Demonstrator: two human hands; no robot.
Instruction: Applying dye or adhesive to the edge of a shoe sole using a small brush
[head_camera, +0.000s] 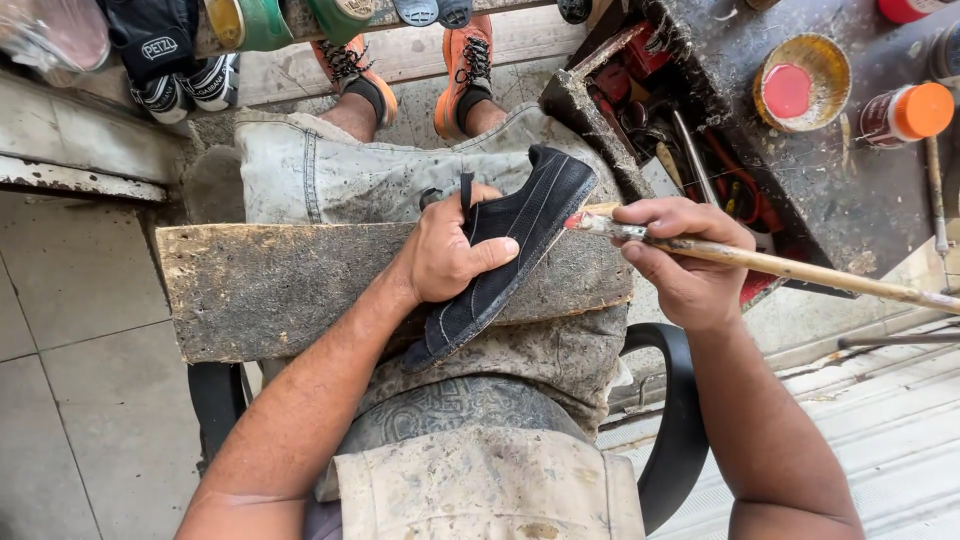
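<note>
Gripping the black shoe (505, 255) at the board's (260, 285) right end, your left hand (440, 250) steadied it; your right hand (680, 260) clasped the brush (760, 262).

Two hands show: the left hand (440, 255) and the right hand (680, 265). There is one black shoe (505, 250), one long-handled brush (780, 265) and one worn wooden board (280, 285). Two orange shoes (470, 60) sit on the feet at the top centre. At upper right stand one open tin (802, 80) and one orange-capped jar (908, 113).
</note>
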